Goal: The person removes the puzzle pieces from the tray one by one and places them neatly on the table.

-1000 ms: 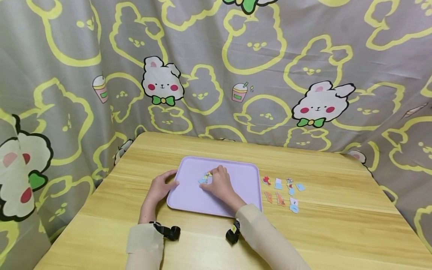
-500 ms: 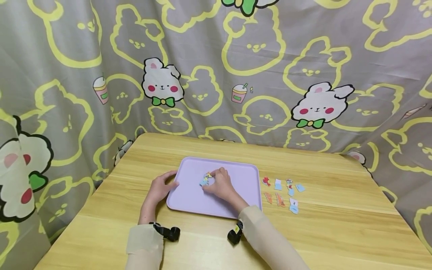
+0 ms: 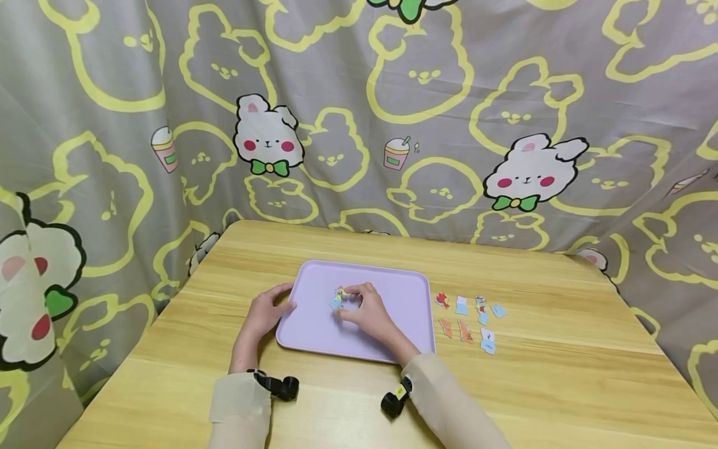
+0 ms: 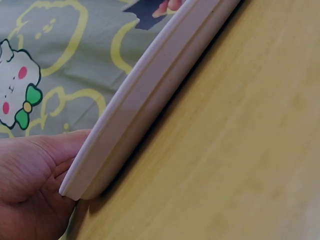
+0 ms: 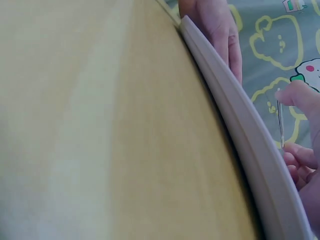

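A pale purple tray (image 3: 314,333) lies on the wooden table. At its left end, my left hand (image 3: 266,313) holds the rim, thumb over the edge; the left wrist view shows that hand (image 4: 30,170) against the tray's corner. Over the tray's left-middle part, my right hand (image 3: 367,310) holds a small flat puzzle piece (image 3: 338,301), light blue with yellow and red print, between thumb and fingers. From the right wrist view the piece (image 5: 280,120) appears edge-on, spanning thumb and fingertips. Whether it touches the tray cannot be told.
Right of the tray, several loose puzzle pieces lie in two rough rows, among them a red one (image 3: 442,300), an orange one (image 3: 465,331) and a blue-and-white one (image 3: 488,341). A patterned curtain (image 3: 336,125) hangs behind the table (image 3: 561,349).
My right wrist has shifted slightly right and toward me. The piece in the right hand has turned a little, with more of it showing between the fingers. The left hand stays at the tray's edge.
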Available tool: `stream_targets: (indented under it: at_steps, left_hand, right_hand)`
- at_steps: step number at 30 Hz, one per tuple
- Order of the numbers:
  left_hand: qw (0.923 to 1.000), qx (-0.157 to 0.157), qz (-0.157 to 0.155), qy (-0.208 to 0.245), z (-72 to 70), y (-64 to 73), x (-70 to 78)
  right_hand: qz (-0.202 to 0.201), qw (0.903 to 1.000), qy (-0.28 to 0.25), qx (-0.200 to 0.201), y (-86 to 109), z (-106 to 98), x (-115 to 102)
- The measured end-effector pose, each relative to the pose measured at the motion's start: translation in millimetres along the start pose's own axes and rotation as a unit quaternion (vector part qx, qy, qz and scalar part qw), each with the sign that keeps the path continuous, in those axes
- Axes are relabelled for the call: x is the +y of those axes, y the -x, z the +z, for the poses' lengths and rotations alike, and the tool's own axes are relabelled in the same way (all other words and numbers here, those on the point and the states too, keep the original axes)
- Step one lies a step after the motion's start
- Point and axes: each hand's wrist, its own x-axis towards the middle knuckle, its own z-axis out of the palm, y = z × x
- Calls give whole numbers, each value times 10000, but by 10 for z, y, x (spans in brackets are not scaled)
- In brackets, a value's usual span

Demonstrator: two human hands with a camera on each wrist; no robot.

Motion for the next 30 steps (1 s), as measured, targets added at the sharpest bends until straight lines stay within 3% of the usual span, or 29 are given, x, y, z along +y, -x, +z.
stream_targets:
  at_steps: [30]
  left_hand:
    - [10000, -11, 27, -91, 8, -11, -8]
  right_hand:
    - [-59, 9999, -115, 55, 111, -135, 27]
